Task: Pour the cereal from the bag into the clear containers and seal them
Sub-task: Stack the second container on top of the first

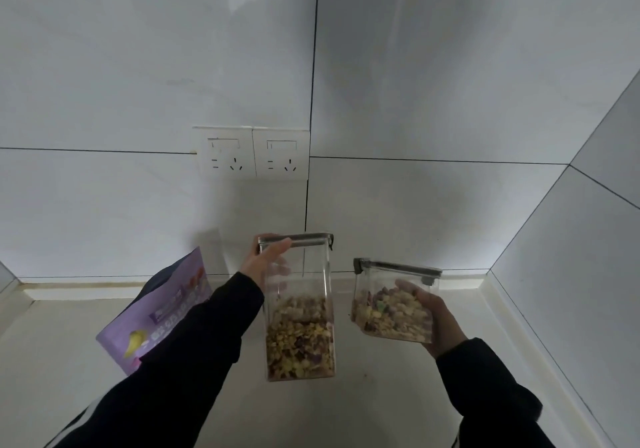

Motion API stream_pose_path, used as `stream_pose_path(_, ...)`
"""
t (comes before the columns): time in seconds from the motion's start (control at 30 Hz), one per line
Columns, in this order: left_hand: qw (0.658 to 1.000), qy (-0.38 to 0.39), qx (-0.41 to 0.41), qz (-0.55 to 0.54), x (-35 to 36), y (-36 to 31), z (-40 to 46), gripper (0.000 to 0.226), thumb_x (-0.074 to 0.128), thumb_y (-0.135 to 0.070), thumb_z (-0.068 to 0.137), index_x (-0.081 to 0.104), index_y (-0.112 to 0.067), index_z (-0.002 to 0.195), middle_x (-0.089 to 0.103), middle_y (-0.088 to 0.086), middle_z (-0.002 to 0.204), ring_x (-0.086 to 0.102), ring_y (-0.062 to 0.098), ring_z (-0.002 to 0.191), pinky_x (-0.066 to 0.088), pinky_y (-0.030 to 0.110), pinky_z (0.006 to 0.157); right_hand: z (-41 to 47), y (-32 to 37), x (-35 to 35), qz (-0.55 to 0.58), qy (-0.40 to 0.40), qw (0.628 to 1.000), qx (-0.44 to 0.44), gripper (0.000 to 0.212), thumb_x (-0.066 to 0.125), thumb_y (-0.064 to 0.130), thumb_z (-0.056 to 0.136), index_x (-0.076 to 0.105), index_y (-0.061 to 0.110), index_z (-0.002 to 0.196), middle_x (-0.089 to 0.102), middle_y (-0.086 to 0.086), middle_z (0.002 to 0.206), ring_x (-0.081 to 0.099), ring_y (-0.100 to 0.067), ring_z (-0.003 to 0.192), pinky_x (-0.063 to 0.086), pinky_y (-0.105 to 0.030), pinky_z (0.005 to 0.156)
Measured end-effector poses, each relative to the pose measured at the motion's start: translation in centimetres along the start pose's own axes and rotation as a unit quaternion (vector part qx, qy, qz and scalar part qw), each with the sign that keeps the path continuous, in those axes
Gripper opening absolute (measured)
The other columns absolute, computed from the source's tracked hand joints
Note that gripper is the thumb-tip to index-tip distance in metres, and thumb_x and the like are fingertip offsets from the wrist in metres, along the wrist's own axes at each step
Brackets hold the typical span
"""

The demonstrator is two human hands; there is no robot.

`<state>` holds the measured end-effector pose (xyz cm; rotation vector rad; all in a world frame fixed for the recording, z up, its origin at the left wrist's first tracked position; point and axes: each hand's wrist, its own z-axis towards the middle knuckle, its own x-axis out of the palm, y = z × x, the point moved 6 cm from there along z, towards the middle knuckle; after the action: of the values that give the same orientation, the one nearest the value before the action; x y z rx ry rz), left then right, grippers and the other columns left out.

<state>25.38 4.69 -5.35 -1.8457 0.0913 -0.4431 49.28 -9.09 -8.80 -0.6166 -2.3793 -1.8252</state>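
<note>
**Holding two lidded cereal containers over the bench**

The tall container [299, 309] is gripped near its lid by the left hand [265, 260], fingers wrapped round it. The short container [393, 300] is held tilted in the right hand [438, 319], fingers curled against its side. A purple cereal bag [159, 312] is seen left on the pale bench [311, 413], below wall sockets [251, 153].

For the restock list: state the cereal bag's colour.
Light purple cereal bag, with a yellow banana picture near its bottom; seen in the head view.

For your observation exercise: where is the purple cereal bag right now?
In the head view the purple cereal bag lies at the left on the countertop, partly behind the left sleeve, left of the tall container.
</note>
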Motion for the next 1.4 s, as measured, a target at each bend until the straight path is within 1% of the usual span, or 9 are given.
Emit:
stream_pose_path(0.23,0.999,-0.005,0.041,0.029,-1.1,0.3,-0.6,0.052,0.077,-0.039,0.04,0.053,-0.028,0.085,0.054,0.004,0.092,0.056,0.027,0.082,0.051,0.04,0.066,-0.3,-0.1,0.2,-0.016,0.008,1.0,-0.004,0.119,0.084,0.058,0.012,0.05,0.011,0.116,0.061,-0.015,0.107,0.061,-0.03,0.091,0.058,-0.033,0.064)
stream_pose_path(0.33,0.984,-0.011,0.132,0.119,-1.3,0.0,-1.4,0.057,0.076,-0.039,0.034,0.049,-0.028,0.083,0.05,-0.003,0.092,0.054,0.013,0.084,0.048,0.015,0.065,-0.2,0.0,-0.1,-0.02,0.005,0.999,-0.029,0.116,0.084,0.053,0.02,0.049,0.005,0.12,0.061,-0.018,0.11,0.062,-0.03,0.093,0.06,-0.034,0.065)
stream_pose_path(0.43,0.964,0.047,0.186,0.185,-0.4,0.5,-2.1,0.072,0.082,-0.037,0.027,0.043,-0.024,0.086,0.047,-0.002,0.096,0.052,-0.002,0.087,0.043,0.002,0.066,0.1,0.4,-0.3,-0.01,0.012,0.999,-0.044,0.084,0.074,0.038,0.04,0.054,0.008,0.116,0.063,-0.022,0.112,0.068,-0.027,0.088,0.059,-0.036,0.063)
stream_pose_path(0.6,0.957,0.055,0.188,0.215,-0.2,2.6,-2.2,0.071,0.082,-0.033,0.03,0.04,-0.032,0.088,0.048,-0.007,0.107,0.052,0.005,0.097,0.045,0.004,0.068,0.2,2.1,0.7,-0.001,0.044,0.996,-0.08,0.063,0.065,0.014,0.046,0.057,0.004,0.108,0.075,-0.007,0.086,0.07,-0.027,0.08,0.057,-0.03,0.056)
stream_pose_path(0.73,0.944,0.006,0.219,0.246,-1.2,4.2,-1.5,0.074,0.086,-0.048,0.023,0.04,-0.056,0.079,0.047,-0.009,0.11,0.052,0.001,0.101,0.041,0.001,0.076,0.4,3.0,1.4,-0.023,0.043,0.994,-0.096,0.084,0.069,0.022,0.044,0.047,-0.001,0.122,0.065,-0.019,0.109,0.067,-0.03,0.095,0.058,-0.037,0.068)
stream_pose_path(0.93,0.941,0.017,0.206,0.267,-1.3,5.9,-1.1,0.072,0.082,-0.062,0.022,0.04,-0.058,0.08,0.046,-0.004,0.119,0.051,-0.009,0.105,0.039,-0.001,0.08,1.0,3.4,2.3,-0.022,0.051,0.993,-0.101,0.101,0.076,0.023,0.041,0.038,0.0,0.132,0.053,-0.029,0.125,0.06,-0.037,0.106,0.058,-0.04,0.073)
stream_pose_path(1.13,0.94,0.048,0.182,0.285,-1.0,6.6,-0.8,0.075,0.08,-0.065,0.022,0.036,-0.058,0.082,0.043,-0.013,0.117,0.049,-0.005,0.106,0.04,0.003,0.082,1.5,3.8,3.9,-0.031,0.061,0.991,-0.112,0.104,0.08,0.019,0.037,0.038,0.0,0.13,0.063,-0.016,0.109,0.068,-0.023,0.092,0.057,-0.03,0.066)
stream_pose_path(1.23,0.94,0.065,0.169,0.289,-1.0,6.2,-0.4,0.092,0.081,-0.064,0.023,0.027,-0.054,0.097,0.04,-0.011,0.117,0.045,-0.015,0.105,0.039,0.002,0.086,1.7,4.0,5.1,-0.036,0.062,0.991,-0.112,0.09,0.077,0.017,0.038,0.047,0.007,0.122,0.064,-0.017,0.108,0.068,-0.023,0.092,0.058,-0.029,0.067)
stream_pose_path(1.4,0.927,0.093,0.152,0.331,-2.4,5.5,-0.3,0.111,0.079,-0.066,0.024,0.01,-0.07,0.112,0.034,-0.009,0.13,0.034,-0.011,0.119,0.037,0.01,0.096,3.0,3.6,6.9,-0.094,0.04,0.99,-0.1,0.123,0.093,0.038,0.023,0.043,0.003,0.129,0.059,-0.023,0.122,0.059,-0.035,0.111,0.052,-0.044,0.086)
